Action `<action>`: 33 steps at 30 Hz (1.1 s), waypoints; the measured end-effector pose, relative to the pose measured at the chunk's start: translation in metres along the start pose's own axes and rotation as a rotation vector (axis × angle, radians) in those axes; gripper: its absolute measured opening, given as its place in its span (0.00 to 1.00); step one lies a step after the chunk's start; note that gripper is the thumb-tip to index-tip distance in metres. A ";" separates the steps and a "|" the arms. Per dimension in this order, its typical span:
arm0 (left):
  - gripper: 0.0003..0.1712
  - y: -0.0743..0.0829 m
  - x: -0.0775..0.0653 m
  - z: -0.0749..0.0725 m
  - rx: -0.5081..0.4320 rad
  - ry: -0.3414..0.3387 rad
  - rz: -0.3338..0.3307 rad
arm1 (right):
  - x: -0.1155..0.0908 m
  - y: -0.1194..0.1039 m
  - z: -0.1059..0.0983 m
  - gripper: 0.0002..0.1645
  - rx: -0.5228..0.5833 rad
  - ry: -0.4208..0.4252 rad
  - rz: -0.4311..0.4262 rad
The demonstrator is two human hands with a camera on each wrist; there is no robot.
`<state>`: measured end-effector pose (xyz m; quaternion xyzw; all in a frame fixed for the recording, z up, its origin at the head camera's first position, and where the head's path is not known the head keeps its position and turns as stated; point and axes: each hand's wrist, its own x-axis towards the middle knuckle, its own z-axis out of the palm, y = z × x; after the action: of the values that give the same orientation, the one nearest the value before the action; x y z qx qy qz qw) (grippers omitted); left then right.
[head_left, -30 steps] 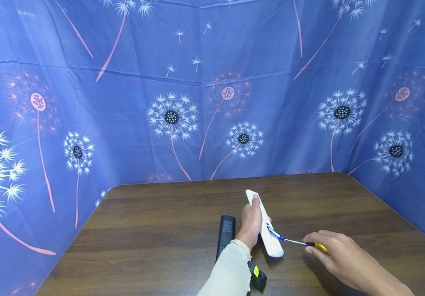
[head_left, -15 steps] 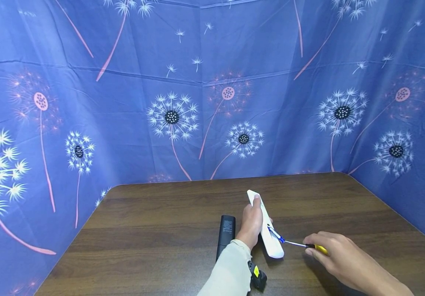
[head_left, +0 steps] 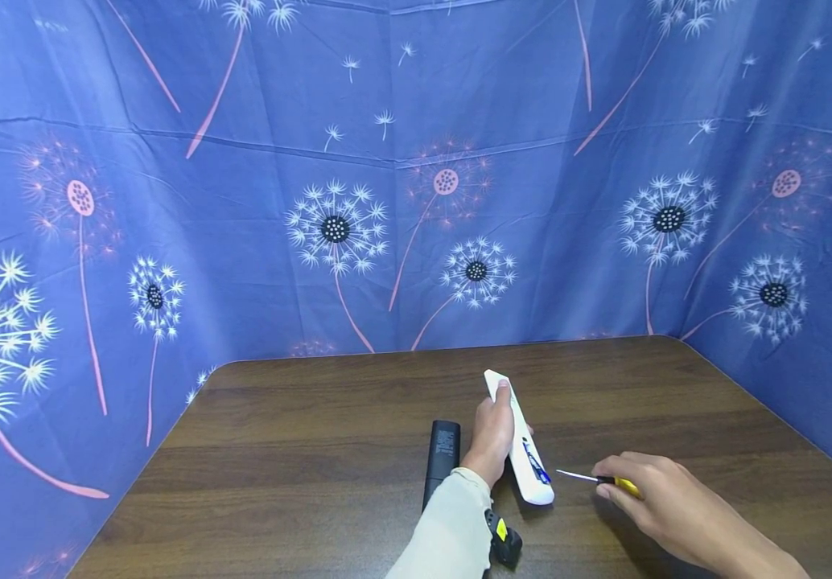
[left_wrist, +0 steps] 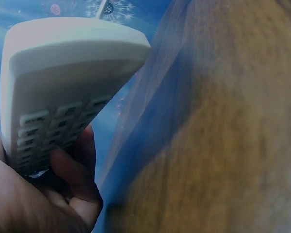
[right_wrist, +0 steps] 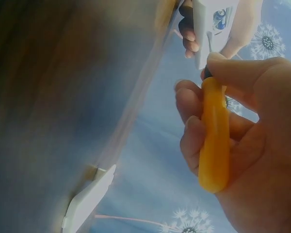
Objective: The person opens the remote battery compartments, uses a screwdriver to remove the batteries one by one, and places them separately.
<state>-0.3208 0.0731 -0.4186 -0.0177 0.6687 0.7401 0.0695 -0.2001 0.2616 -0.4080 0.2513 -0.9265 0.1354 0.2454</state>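
Observation:
My left hand [head_left: 492,434] grips a white remote control [head_left: 520,457] tilted above the table, thumb along its back. The battery bay faces up uncovered, with blue-and-white batteries [head_left: 536,466] inside; how many is hard to tell. In the left wrist view the remote's grey button side [left_wrist: 63,80] shows, with fingers curled under it. My right hand [head_left: 665,498] holds a screwdriver [right_wrist: 215,141] by its yellow handle, finger and thumb near the black collar. Its thin metal shaft [head_left: 577,475] points at the remote's bay, the tip just apart from the remote in the head view.
A black remote [head_left: 445,450] lies face down on the wooden table [head_left: 300,458], left of my left hand. A white flat piece [right_wrist: 89,201] shows at lower left in the right wrist view. A blue dandelion-print cloth [head_left: 242,201] hangs around the table's back and sides.
A battery that stuck up out of the bay, against the screwdriver's tip, now lies down within the bay. The tip is free of it. Both hands have barely moved.

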 end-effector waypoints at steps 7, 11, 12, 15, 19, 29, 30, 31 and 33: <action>0.30 0.001 -0.001 -0.001 0.015 -0.021 -0.007 | 0.003 -0.009 -0.002 0.16 -0.007 0.048 -0.031; 0.30 0.002 -0.001 -0.002 0.049 -0.013 -0.001 | 0.005 -0.015 -0.003 0.16 0.001 0.031 -0.039; 0.30 0.002 -0.001 -0.002 0.057 -0.012 0.003 | 0.006 -0.016 -0.003 0.16 0.005 0.020 -0.041; 0.30 0.002 -0.001 -0.001 0.055 -0.005 0.004 | 0.007 -0.019 -0.002 0.15 -0.002 0.000 -0.045; 0.30 0.001 -0.001 0.000 0.037 0.007 0.014 | 0.007 -0.022 -0.001 0.16 -0.052 0.014 -0.054; 0.32 0.002 -0.002 -0.001 0.046 -0.019 -0.005 | 0.005 -0.022 0.001 0.18 -0.140 0.103 -0.025; 0.32 0.003 -0.002 -0.001 0.052 -0.021 -0.010 | 0.005 -0.022 0.001 0.18 -0.143 0.111 -0.026; 0.32 0.003 -0.002 -0.002 0.051 -0.022 -0.017 | 0.005 -0.021 0.001 0.18 -0.142 0.115 -0.023; 0.32 0.003 -0.002 -0.002 0.056 -0.016 -0.020 | 0.006 -0.020 0.001 0.18 -0.137 0.117 -0.019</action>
<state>-0.3194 0.0708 -0.4160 -0.0164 0.6884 0.7204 0.0828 -0.1943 0.2420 -0.4038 0.2344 -0.9152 0.0836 0.3170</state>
